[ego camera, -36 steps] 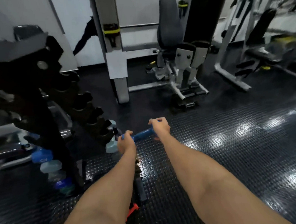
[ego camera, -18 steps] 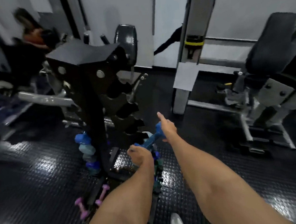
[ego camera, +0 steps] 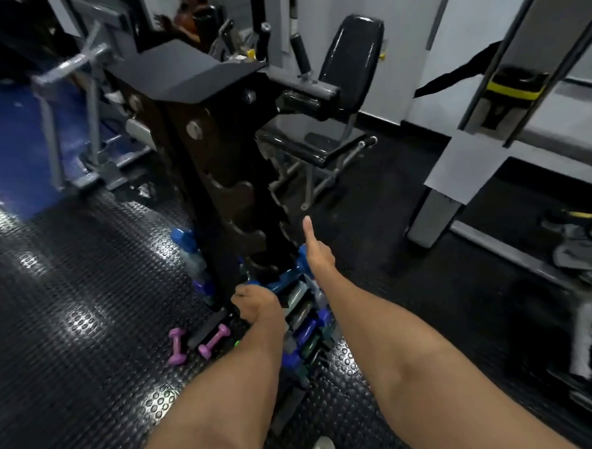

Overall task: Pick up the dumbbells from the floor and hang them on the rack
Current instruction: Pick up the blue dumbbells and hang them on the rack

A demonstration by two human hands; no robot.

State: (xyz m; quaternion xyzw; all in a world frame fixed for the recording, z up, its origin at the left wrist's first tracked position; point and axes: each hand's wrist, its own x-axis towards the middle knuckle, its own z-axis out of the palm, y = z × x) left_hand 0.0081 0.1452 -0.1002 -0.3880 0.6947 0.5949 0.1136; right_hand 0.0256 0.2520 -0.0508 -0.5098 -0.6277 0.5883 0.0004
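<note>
Dumbbell (ego camera: 284, 280), blue, centre frame, held level at low cradle of rack (ego camera: 217, 180). Left hand (ego camera: 256, 303) closed over near head; right hand (ego camera: 315, 257) wraps far head, forefinger extended. Looks coated, compact, moderately heavy, rigid; best held by heads or handle.

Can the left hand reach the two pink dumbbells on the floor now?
Probably not yet: the left hand is shut on the blue dumbbell at the rack. Once freed, the way looks open; the pink dumbbells lie uncovered just left of it.
</note>
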